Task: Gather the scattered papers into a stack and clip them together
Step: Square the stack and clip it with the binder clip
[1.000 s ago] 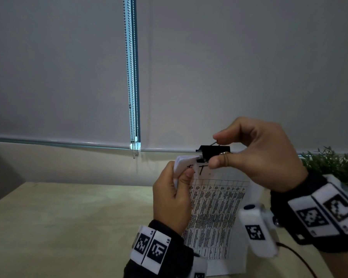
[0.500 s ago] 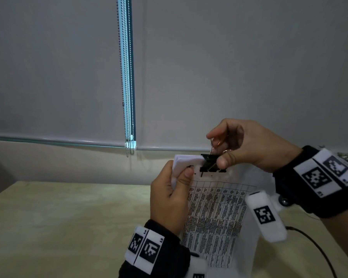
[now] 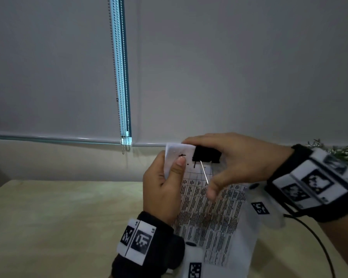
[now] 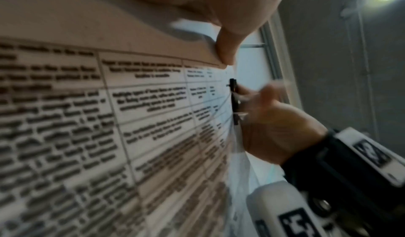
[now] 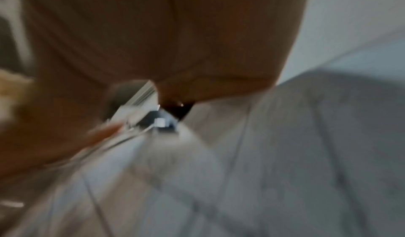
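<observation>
Holding the papers (image 3: 209,213) up above the desk (image 3: 58,217), the left hand (image 3: 163,189) has its grip tight on their top left corner, with the thumb (image 3: 179,163) pressed on the front. In the left wrist view the same thumb tip (image 4: 225,50) pushes on the printed sheet (image 4: 109,119). The sheet is full of small boxes of words.

The right hand (image 3: 241,163) is at the top edge of the papers, just beside the left one. Its grip is on the black clip (image 3: 207,154), which sits over that top edge. Fingers go over the clip from above. One silver wire handle (image 3: 204,171) is folded down flat on the front sheet, and the right thumb (image 3: 213,189) rests near its end. The right wrist view is too blurry to help.

Farther back, a bead chain (image 3: 121,77) hangs in front of a grey blind (image 3: 229,67). A green plant (image 3: 342,149) peeks in at the right.
</observation>
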Tool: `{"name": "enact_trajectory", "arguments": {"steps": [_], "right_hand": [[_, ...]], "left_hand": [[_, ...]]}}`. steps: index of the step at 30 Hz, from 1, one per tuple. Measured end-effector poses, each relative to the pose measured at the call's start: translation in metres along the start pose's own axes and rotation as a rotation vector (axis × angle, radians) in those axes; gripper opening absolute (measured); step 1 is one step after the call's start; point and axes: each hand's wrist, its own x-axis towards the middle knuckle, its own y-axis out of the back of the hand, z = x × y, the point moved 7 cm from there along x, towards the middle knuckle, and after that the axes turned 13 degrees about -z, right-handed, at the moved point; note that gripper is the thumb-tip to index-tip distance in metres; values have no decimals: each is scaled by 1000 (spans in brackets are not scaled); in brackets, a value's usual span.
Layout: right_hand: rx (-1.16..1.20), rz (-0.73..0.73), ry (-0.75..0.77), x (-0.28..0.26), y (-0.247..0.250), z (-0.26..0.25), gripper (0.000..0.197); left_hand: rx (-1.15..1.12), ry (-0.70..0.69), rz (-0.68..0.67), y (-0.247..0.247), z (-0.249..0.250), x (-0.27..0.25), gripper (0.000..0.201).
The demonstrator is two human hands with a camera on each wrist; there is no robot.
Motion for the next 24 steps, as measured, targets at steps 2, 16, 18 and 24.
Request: {"name": "enact_trajectory", "arguments": {"steps": [2,16,18,24], "right_hand": [[-75,87,-80,8,-2,-1,57],[1114,583,-22,-64,-89,106,107],[1175,496,-66,-52,-129,110,85],[1181,822,-50,-54,-132,114,87]], "left_hand": [[4,-17,-38,-4,5,-1,28],[-4,-49,-21,17,3,3,13],[-2,-49,-43,17,6,5,11],[28,259,-117,52,-39,-18,60]]}}
